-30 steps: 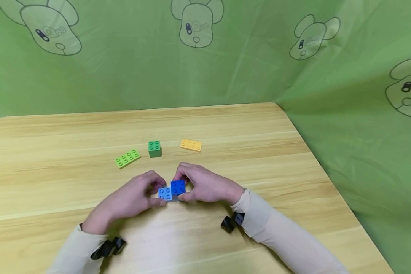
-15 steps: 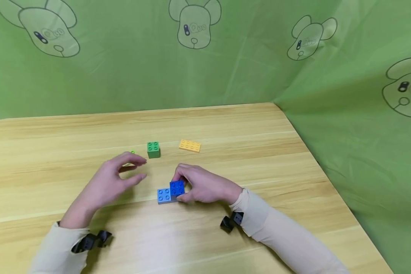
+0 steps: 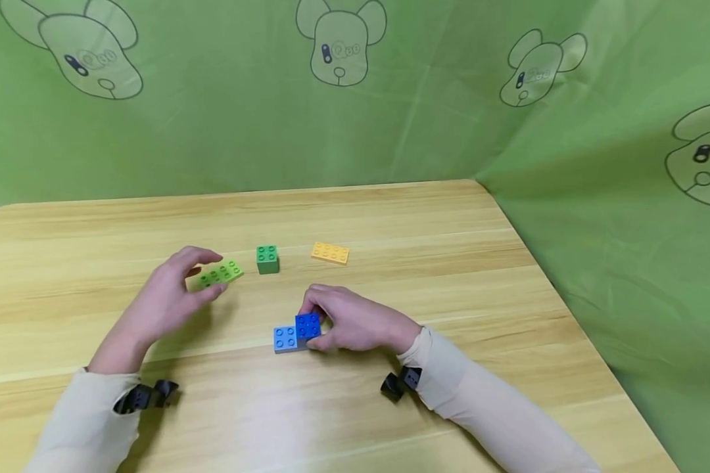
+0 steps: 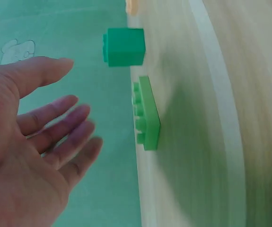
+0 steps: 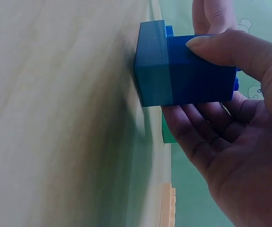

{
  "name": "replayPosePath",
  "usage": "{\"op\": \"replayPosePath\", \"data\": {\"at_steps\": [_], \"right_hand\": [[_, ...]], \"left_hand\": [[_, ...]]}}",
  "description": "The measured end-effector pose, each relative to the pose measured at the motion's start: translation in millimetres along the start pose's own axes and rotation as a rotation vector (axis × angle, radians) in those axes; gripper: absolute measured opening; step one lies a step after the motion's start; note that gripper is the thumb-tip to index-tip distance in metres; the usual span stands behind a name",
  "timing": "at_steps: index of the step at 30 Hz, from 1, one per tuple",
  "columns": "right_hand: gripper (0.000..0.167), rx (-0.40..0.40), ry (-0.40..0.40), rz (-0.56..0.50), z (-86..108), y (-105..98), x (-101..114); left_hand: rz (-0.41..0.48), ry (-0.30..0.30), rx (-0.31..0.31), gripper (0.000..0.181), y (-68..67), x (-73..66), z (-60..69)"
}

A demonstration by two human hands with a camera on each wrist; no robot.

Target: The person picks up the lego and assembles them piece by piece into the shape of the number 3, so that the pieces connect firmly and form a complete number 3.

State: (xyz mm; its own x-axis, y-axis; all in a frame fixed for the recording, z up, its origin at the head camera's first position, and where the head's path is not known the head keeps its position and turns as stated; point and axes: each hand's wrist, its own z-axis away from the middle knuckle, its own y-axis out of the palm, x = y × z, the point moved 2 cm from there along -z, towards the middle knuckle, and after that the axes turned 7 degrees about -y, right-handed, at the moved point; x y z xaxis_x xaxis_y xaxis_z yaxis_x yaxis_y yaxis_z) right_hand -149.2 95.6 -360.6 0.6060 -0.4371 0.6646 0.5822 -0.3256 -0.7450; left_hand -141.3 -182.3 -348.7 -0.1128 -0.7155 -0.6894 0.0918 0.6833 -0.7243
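Note:
My right hand [image 3: 357,322] pinches the dark blue brick [image 3: 307,326], which sits on the right half of a light blue plate-like brick [image 3: 284,339]. In the right wrist view, the thumb lies on one side of the dark blue brick [image 5: 199,71] and fingers on the other; the light blue piece [image 5: 152,66] is joined beneath it. My left hand [image 3: 167,299] is spread over the lime green plate [image 3: 227,271], thumb and fingers apart. The left wrist view shows a gap between that hand [image 4: 41,132] and the lime plate [image 4: 148,116].
A dark green brick [image 3: 267,259] stands on the wooden table [image 3: 420,230], right of the lime plate. Further right lies a flat orange-yellow plate [image 3: 330,253]. Green cloth [image 3: 225,131] with printed bear heads hangs behind the table and along its right side.
My left hand has let go of the light blue piece and moved left and away from me to the lime plate. The right hand stays on the dark blue brick.

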Motion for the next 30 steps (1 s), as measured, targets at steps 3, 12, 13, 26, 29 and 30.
{"op": "replayPosePath", "data": {"at_steps": [3,12,13,26,29,30], "right_hand": [[0.03,0.005,0.002,0.002,-0.4,-0.2,-0.3],[0.03,0.012,-0.005,0.027,-1.3,0.0,-0.5],[0.03,0.012,-0.004,0.027,-1.3,-0.1,-0.3],[0.03,0.006,0.003,0.018,-1.1,-0.2,-0.3],[0.03,0.005,0.002,0.016,-1.2,0.1,-0.4],[0.03,0.005,0.003,0.015,-1.3,0.1,-0.4]], "left_hand": [[-0.012,-0.024,0.009,0.051,-1.4,4.1,-3.0],[-0.026,-0.096,0.058,0.057,-2.8,15.5,-10.7],[-0.027,-0.101,0.064,0.058,-2.9,16.4,-11.2],[-0.068,-0.136,0.133,0.064,-1.2,24.0,-18.8],[-0.082,-0.141,0.14,0.065,0.0,25.3,-20.6],[-0.088,-0.14,0.14,0.065,0.5,25.8,-21.2]]}}
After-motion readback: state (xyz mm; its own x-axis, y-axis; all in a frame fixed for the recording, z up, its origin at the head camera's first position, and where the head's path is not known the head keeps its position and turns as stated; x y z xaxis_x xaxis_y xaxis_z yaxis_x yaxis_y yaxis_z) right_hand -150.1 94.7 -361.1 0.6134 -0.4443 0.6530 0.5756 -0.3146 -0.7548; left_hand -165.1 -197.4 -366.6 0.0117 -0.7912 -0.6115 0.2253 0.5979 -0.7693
